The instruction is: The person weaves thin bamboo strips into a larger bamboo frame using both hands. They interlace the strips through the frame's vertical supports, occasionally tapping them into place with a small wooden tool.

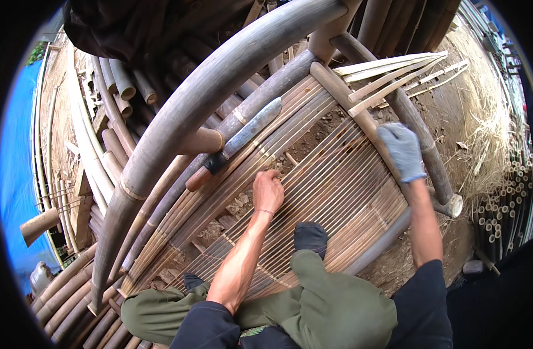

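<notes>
Below me is a bamboo bench with a seat of long, narrow slats [336, 192] running side by side. My left hand [268, 191], bare, is closed with curled fingers on the edge slat, beside an open gap in the seat. My right hand [401, 150] wears a grey glove and is closed against the bamboo end rail [364, 121]; its fingertips are hidden. A large knife [252, 131] with a wooden handle and a black band lies along the slats on the far left side.
A thick curved bamboo armrest [179, 110] arches over the left side. Split bamboo strips [388, 78] rest across the far end rail. Cut poles [124, 81] are stacked at left, a blue tarp [22, 157] beyond. At right lie pale shavings [482, 128] and bundled thin canes [505, 203].
</notes>
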`<state>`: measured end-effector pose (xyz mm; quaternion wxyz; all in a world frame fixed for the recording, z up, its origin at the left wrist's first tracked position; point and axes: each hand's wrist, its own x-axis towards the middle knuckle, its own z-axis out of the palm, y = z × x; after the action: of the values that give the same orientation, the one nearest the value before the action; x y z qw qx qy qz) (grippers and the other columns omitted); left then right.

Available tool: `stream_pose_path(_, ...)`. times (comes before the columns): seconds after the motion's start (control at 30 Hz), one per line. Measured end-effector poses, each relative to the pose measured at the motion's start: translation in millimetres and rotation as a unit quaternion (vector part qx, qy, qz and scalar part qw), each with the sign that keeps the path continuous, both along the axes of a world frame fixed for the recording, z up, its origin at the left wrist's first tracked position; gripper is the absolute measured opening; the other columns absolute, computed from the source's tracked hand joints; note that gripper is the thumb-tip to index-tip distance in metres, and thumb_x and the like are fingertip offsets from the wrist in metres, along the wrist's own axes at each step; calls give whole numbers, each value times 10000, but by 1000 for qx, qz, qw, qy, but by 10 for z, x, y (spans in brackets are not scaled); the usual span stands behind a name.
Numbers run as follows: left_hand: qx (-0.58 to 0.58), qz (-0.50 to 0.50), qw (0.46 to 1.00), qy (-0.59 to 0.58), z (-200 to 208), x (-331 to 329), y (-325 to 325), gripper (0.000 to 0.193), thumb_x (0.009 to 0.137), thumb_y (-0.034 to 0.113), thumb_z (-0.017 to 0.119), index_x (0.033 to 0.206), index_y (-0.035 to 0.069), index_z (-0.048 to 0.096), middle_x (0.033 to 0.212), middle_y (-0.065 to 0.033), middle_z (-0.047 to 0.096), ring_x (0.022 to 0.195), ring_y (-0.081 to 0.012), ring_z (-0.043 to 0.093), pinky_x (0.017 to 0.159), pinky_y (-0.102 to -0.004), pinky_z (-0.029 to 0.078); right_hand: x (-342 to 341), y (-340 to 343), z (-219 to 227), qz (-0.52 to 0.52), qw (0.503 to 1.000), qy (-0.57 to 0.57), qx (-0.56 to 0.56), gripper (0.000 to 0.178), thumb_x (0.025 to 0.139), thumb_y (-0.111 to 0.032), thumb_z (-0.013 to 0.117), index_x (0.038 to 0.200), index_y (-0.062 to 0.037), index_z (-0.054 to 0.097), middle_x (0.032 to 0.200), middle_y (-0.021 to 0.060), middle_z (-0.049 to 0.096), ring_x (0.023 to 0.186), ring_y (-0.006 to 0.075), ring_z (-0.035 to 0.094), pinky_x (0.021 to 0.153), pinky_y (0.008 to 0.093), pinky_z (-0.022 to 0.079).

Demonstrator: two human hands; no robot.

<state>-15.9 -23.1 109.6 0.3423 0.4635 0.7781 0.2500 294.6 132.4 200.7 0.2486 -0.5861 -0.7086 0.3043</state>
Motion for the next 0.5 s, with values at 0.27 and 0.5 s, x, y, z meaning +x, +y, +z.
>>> stream_pose_path(0.27, -180, -9, 983, -38, -234, 139, 439, 273, 853, 146, 509, 975, -29, 679, 1023, -336, 653, 993, -493, 630, 887, -521, 493, -1669, -56, -983, 314, 875, -349, -116, 219, 870, -158, 536, 865, -86, 742, 938, 189, 725, 859, 322, 718, 776, 474, 533)
stream_pose_path(0.5, -128, 45, 988, -70, -614, 145, 336, 303, 878, 229, 588, 960, -45, 691, 983, -319, 661, 927, -453, 651, 850, -481, 494, -1799, 183, -1241, 506, 798, -259, -202, 260, 833, -191, 577, 970, -29, 728, 983, 227, 703, 880, 393, 692, 764, 471, 544)
